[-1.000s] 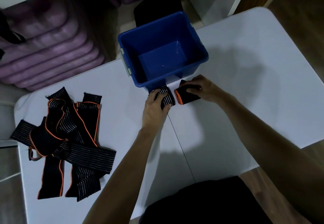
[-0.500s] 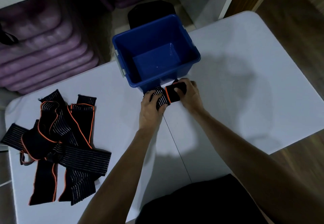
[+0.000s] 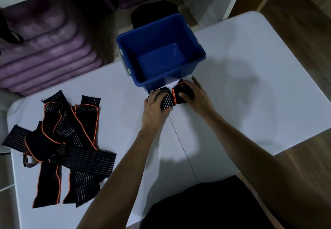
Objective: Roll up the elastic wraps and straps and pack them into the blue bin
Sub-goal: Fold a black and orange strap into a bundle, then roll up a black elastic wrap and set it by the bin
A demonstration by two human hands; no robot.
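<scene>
Left hand (image 3: 155,103) and right hand (image 3: 195,94) side by side, each clamped on one end of a wrap roll (image 3: 167,99) on the table (image 3: 250,85); roll axis 9-to-3; empty bin (image 3: 161,56) just beyond at 12; loose wraps (image 3: 68,148) at 8

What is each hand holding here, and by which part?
Both hands grip one black, orange-edged elastic wrap roll on the white table: left hand over its striped end, right hand over the plain black end.
</scene>
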